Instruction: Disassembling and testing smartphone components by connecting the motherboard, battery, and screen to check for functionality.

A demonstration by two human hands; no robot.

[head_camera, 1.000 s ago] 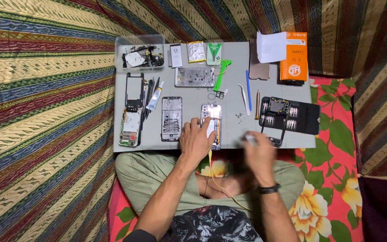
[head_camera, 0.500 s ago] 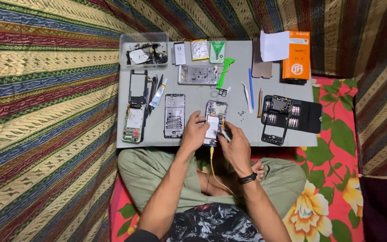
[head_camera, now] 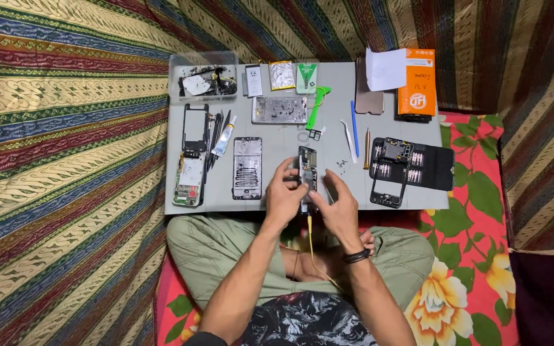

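Striped woven cloth in red, green, gold and blue covers the floor and backdrop. A red floral mat lies under the seated person, whose olive-green trousers show at the crossed legs.

Flat grey work mat lies in front of the knees, crowded with parts. On its right edge, a black fold-out tool pouch with rows of small bits, and a black phone mid-frame lying on it. At the back right, an orange cardboard box with a white paper sheet over its corner. At the back left, a clear plastic tray of loose scraps.

Left hand and right hand meet at the front middle of the mat. Both are closed on a dark opened phone body with exposed circuit board, fingers curled about its lower end, thumbs near its sides. It stands lengthwise, its far end resting on the mat. A thin yellow cable hangs from the hands toward the lap. A black wristband is on the right wrist.

Just left of the hands, a silver phone back frame; further left, a green-boarded phone chassis. Behind, a green plastic pry tool, white tweezers, a blue stylus-like tool. Tiny screws lie scattered just right of the held phone.
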